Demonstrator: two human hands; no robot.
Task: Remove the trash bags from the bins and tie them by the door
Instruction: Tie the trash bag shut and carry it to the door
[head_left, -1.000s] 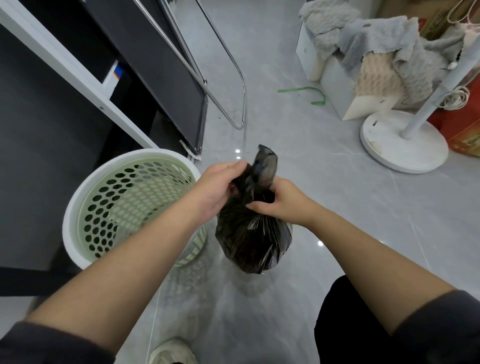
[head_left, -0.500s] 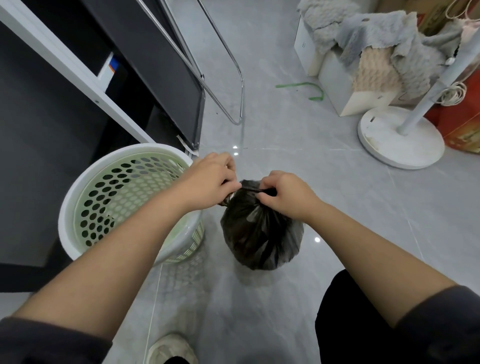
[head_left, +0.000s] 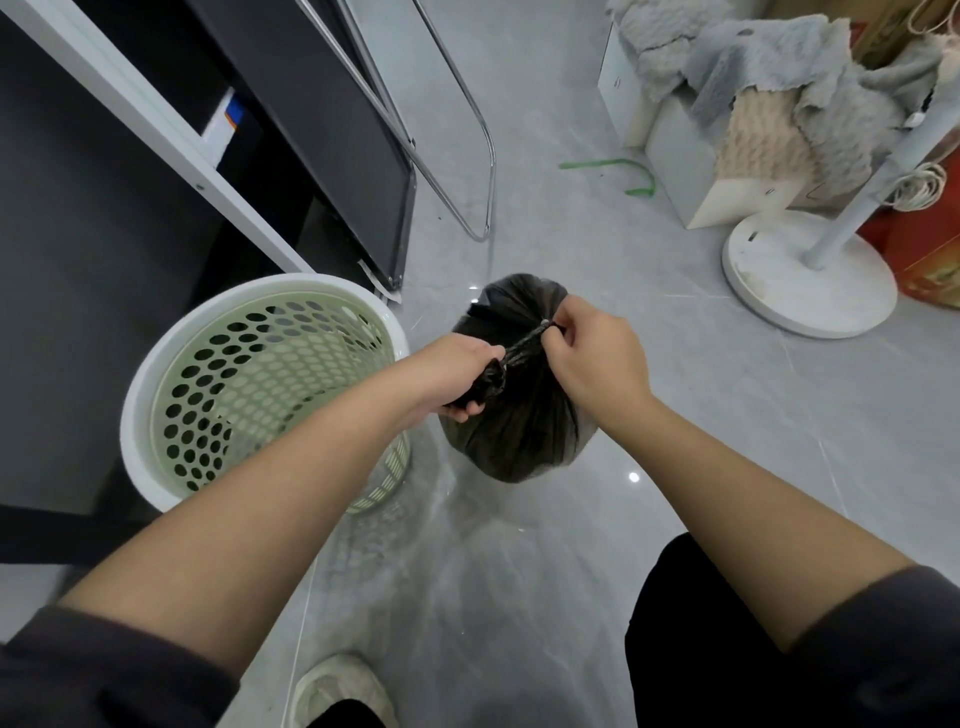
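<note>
A full black trash bag (head_left: 524, 431) rests on the grey floor in the middle of the view. My left hand (head_left: 462, 371) is closed on one gathered end of the bag's mouth, low and to the left. My right hand (head_left: 597, 358) pinches the other end, and a twisted strand of plastic is stretched taut between the two hands. Left of the bag stands a round bin (head_left: 166, 364) with a white rim and pale green perforated walls; no bag lines it.
A dark cabinet with a white frame (head_left: 156, 130) and a chrome tube frame (head_left: 483, 156) stand behind the bin. At the right are a white fan base (head_left: 810, 280), boxes draped with grey cloth (head_left: 753, 104) and a green strap (head_left: 623, 169). My shoe (head_left: 337, 691) is below.
The bag's raised neck was pulled down and folded over. My hands have drawn apart, the left toward me and the right away, stretching the twisted ends tight across the bag's top.
</note>
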